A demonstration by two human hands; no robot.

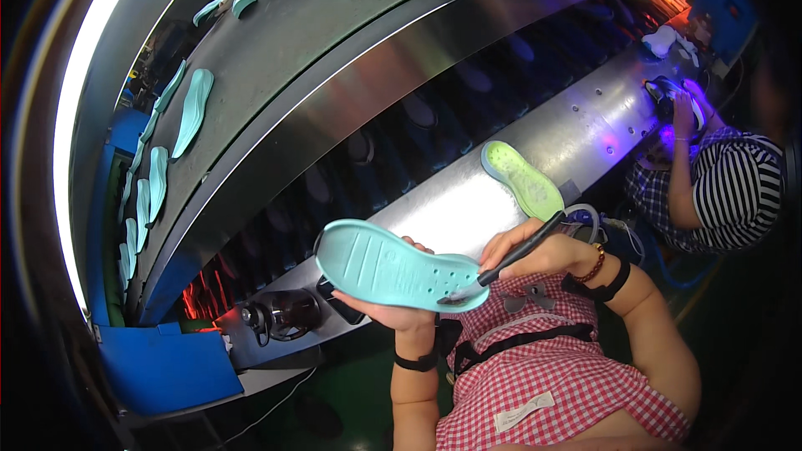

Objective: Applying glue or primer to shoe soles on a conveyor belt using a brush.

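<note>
My left hand [386, 312] supports a turquoise shoe sole [372, 260] from beneath, its ridged and holed face turned up. The fingers wrap round the sole's far and near edges. In my right hand [539, 252] is a brush [525, 244] with a black handle. Its bristles rest on the sole's right end, close to the small holes. Beyond my right hand, a yellow-green sole [526, 185] with a pale rim lies on the metal ledge [434, 202].
Above runs a dark conveyor belt [251, 58] carrying several turquoise soles [194, 108]. Dark soles sit in the dim tunnel under it. A dark lidded jug [292, 316] stands at the ledge's left, near a blue casing [167, 367]. To the right, a co-worker in stripes [735, 188] handles a shoe.
</note>
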